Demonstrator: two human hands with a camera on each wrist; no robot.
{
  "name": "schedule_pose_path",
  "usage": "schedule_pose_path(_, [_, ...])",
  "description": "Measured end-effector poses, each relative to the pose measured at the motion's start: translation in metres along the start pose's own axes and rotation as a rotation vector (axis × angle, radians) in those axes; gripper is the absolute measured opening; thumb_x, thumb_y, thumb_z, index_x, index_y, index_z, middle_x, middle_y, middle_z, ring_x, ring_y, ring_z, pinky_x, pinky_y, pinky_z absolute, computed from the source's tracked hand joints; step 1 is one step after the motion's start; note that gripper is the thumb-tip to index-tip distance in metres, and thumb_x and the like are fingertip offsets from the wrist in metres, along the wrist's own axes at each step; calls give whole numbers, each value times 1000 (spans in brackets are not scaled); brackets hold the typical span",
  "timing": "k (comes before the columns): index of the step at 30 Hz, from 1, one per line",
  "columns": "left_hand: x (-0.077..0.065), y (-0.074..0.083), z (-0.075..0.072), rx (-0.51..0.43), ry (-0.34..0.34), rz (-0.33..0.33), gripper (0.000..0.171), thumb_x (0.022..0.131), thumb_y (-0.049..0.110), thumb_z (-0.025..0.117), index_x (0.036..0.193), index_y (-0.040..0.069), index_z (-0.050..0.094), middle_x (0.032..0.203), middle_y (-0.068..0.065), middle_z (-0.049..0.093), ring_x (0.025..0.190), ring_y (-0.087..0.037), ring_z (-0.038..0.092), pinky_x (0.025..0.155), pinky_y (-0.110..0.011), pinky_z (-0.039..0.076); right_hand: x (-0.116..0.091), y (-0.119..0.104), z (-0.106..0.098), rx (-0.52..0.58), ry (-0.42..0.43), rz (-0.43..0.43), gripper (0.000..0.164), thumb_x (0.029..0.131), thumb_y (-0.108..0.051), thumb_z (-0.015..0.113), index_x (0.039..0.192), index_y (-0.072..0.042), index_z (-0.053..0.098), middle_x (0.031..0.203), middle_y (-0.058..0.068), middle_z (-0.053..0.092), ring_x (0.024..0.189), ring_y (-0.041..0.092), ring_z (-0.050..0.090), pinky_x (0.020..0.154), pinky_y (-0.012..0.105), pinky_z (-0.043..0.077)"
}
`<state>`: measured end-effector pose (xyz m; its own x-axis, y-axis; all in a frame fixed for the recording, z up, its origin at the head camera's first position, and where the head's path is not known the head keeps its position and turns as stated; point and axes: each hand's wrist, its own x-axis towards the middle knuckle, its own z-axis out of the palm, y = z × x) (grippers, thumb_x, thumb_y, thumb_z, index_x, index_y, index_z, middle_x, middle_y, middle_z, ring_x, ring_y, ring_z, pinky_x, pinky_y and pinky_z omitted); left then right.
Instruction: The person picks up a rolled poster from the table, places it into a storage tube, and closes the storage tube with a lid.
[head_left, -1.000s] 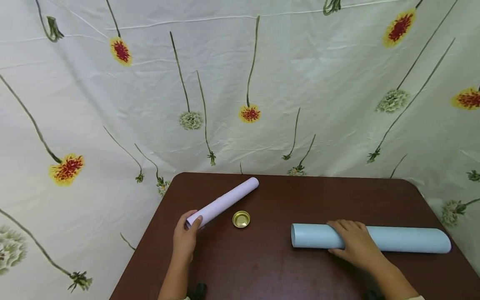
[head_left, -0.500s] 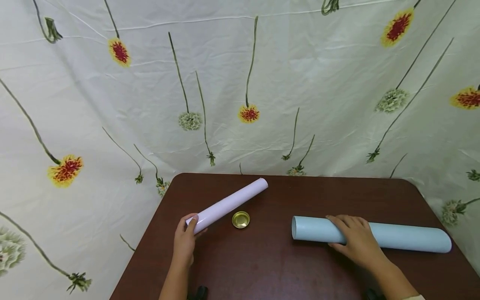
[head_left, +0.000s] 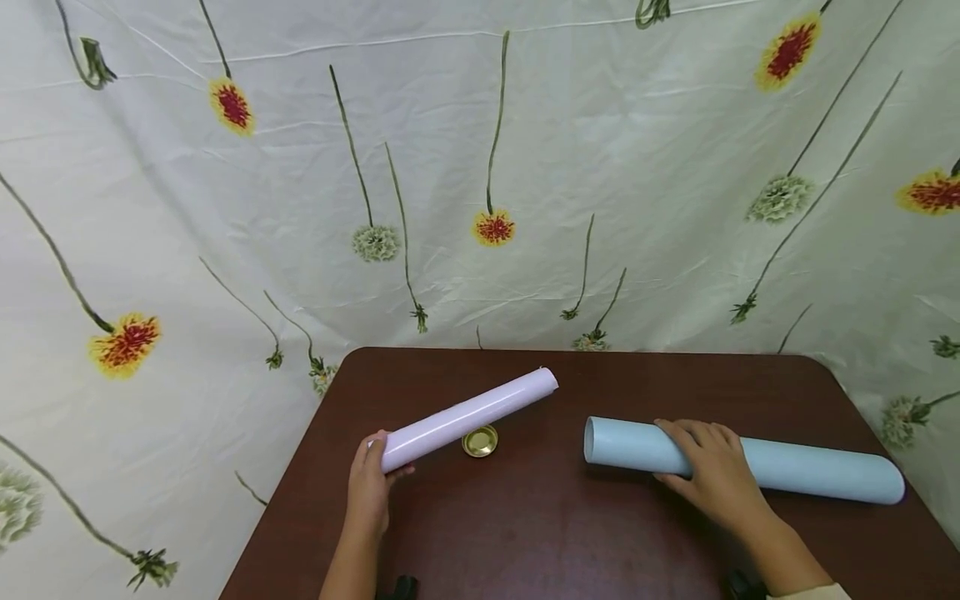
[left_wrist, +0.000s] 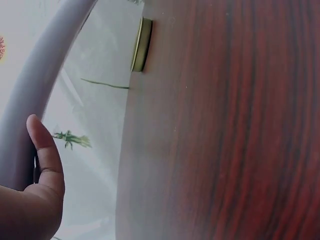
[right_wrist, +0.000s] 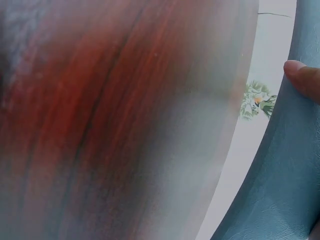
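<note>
My left hand [head_left: 369,487] grips the near left end of a glossy pale-lilac paper roll [head_left: 472,417], which slants up to the right above the table. In the left wrist view the thumb lies along the side of the roll [left_wrist: 37,75]. My right hand [head_left: 712,475] holds a wider light-blue roll [head_left: 817,468] from above, left of its middle. That roll's open left end is raised off the tabletop, while its right end is low by the table's right side. In the right wrist view a thumb tip presses on the blue roll [right_wrist: 280,145].
A small round gold-coloured lid or dish [head_left: 480,442] sits on the table just beneath the lilac roll, partly covered by it in the head view. The dark red-brown wooden table [head_left: 540,533] backs onto a white flower-printed cloth [head_left: 645,150].
The lilac roll has swung rightward and flattened its slant, now overlapping the gold lid in view. The left end of the blue roll has risen, its right end staying about where it was.
</note>
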<state>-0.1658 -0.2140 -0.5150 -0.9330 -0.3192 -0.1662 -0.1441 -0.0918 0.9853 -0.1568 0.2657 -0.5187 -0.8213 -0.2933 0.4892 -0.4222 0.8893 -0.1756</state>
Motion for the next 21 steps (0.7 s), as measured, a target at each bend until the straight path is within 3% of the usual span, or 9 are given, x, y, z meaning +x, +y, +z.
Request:
schedule_pose_path(11, [0,1,0,42,-8,-13,47,103,48,35,120,5,47,103,-1,48,84,-15,50,65,-28,51,6,-2,-3,8,7,24,87,60,-34,91,136,-18,52,117,10,60,108,32,55,97,58,32])
schedule_pose_path(21, [1,0,1,13,-20,-37,49,103,48,36,118,3,47,103,-4,48,84,-17,49,62,-27,49,8,-2,-2,10,15,26,89,60,-33,91,138,-20,50,118,10,59,108,32,54,97,58,32])
